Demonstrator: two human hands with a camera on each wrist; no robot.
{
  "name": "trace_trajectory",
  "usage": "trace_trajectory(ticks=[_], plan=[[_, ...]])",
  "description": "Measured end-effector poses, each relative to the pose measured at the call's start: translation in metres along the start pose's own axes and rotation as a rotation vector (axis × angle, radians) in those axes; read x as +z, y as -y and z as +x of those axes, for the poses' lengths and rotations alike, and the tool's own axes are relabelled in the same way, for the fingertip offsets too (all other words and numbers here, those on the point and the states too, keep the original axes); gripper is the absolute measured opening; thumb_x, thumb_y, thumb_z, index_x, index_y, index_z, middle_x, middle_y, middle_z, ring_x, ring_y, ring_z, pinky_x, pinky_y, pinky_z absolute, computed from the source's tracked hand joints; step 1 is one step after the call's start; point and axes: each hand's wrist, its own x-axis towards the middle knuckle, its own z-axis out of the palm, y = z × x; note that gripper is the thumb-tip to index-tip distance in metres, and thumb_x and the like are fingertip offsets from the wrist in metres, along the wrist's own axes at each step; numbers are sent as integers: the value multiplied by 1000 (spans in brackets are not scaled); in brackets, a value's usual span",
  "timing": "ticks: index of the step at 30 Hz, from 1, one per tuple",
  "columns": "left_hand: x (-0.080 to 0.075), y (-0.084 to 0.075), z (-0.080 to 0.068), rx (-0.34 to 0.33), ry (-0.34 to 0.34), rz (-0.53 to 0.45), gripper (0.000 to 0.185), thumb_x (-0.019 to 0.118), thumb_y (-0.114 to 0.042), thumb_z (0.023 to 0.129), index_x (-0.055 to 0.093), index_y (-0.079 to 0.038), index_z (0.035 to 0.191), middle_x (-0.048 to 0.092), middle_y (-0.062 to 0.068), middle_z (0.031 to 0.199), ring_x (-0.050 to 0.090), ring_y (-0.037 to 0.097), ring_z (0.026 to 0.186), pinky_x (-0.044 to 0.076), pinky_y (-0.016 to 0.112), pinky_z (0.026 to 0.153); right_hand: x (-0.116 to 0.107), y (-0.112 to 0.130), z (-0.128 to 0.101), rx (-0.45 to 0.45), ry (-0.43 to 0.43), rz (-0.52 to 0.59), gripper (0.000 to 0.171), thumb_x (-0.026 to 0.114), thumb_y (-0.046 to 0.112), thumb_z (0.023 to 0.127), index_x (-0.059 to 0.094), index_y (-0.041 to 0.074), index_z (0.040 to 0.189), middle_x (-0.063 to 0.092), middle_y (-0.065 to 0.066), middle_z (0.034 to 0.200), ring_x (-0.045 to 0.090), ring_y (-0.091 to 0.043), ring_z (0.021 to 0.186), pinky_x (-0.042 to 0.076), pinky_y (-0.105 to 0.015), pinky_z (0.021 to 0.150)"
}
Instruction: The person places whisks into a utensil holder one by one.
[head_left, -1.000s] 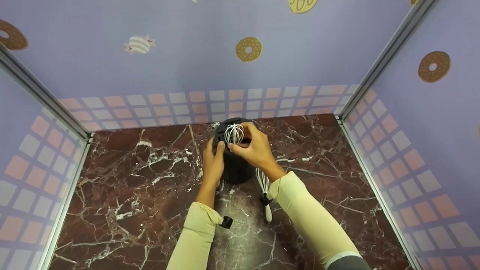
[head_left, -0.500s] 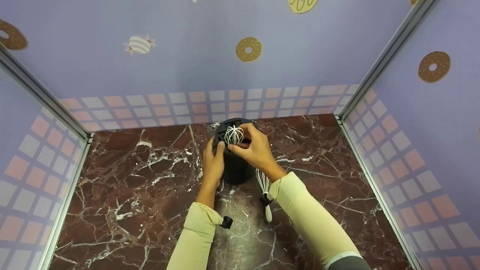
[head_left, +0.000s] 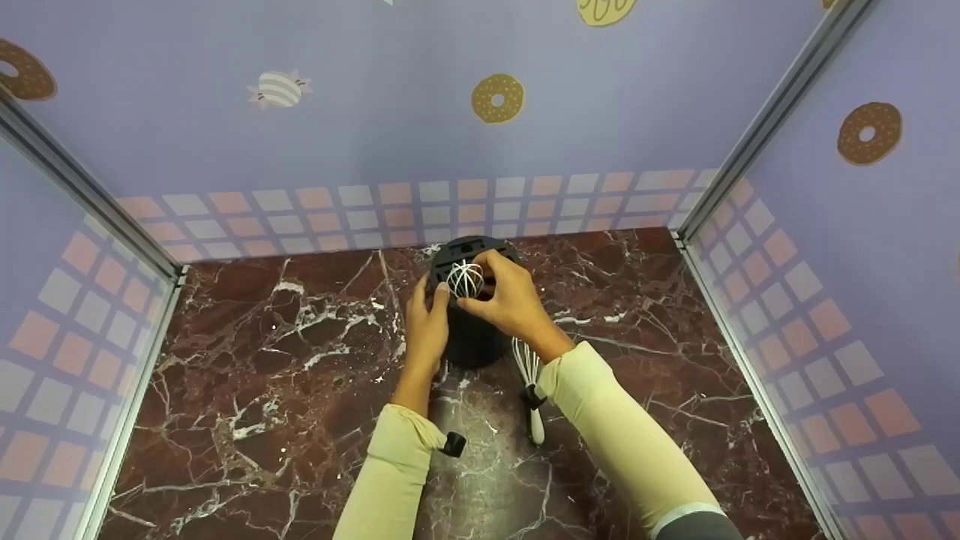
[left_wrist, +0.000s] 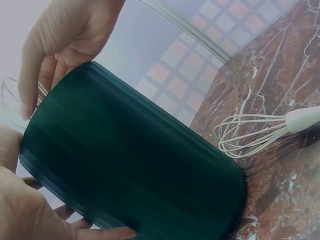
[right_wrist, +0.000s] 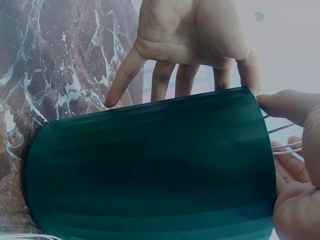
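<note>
A black ribbed cylindrical holder (head_left: pixel 470 330) stands upright on the marble table (head_left: pixel 285 390). My left hand (head_left: pixel 427 319) grips its left side, fingers up at the rim. My right hand (head_left: pixel 504 298) pinches a white wire whisk (head_left: pixel 465 279) at the holder's mouth, wire head up, handle hidden inside. The left wrist view shows the holder (left_wrist: pixel 135 175) close up, with my right hand (left_wrist: pixel 65 40) above it. In the right wrist view my left hand (right_wrist: pixel 195 40) spreads behind the holder (right_wrist: pixel 150 165), and the whisk's wires (right_wrist: pixel 285 137) show by my right hand (right_wrist: pixel 295 195).
A second whisk (head_left: pixel 530 379) with a white handle lies on the table just right of the holder, under my right forearm; it also shows in the left wrist view as the lying whisk (left_wrist: pixel 250 135). Patterned walls with metal corner posts (head_left: pixel 742 142) enclose the table on three sides.
The whisk's wire head has sunk a little lower at the holder's mouth, and my right hand has come down with it. The left hand has stayed put.
</note>
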Motion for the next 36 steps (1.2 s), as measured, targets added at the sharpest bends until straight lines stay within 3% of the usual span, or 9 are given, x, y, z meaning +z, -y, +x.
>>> trace_trajectory(ticks=[10, 23, 31, 36], plan=[[-1, -1, -1, -24, -1, 11, 62, 49, -49, 104, 39, -22, 158, 39, 17, 158, 37, 40, 147, 31, 57, 119, -1, -1, 0, -12, 36, -33, 59, 89, 26, 75, 60, 10, 124, 68, -6, 116, 67, -19, 105, 58, -32, 90], [0, 0, -1, -20, -4, 16, 61, 50, -49, 104, 40, -21, 157, 42, 19, 156, 40, 38, 144, 33, 57, 118, -6, -2, -5, 12, 2, 214, 54, 87, 24, 79, 60, 11, 123, 67, -6, 119, 65, -18, 115, 56, -28, 97], [1, 0, 0, 22, -16, -13, 58, 52, -43, 104, 44, -16, 155, 44, 18, 156, 41, 38, 145, 32, 54, 119, -15, -2, -14, 5, -128, 402, 35, 77, 15, 90, 62, 6, 120, 67, -12, 118, 65, -25, 115, 57, -38, 99], [1, -1, -1, -1, -7, -24, 60, 50, -46, 104, 41, -17, 157, 40, 18, 157, 38, 39, 146, 32, 54, 120, -27, -3, -21, 29, -229, 502, 29, 73, 10, 93, 62, 4, 119, 68, -17, 118, 65, -36, 114, 56, -46, 98]])
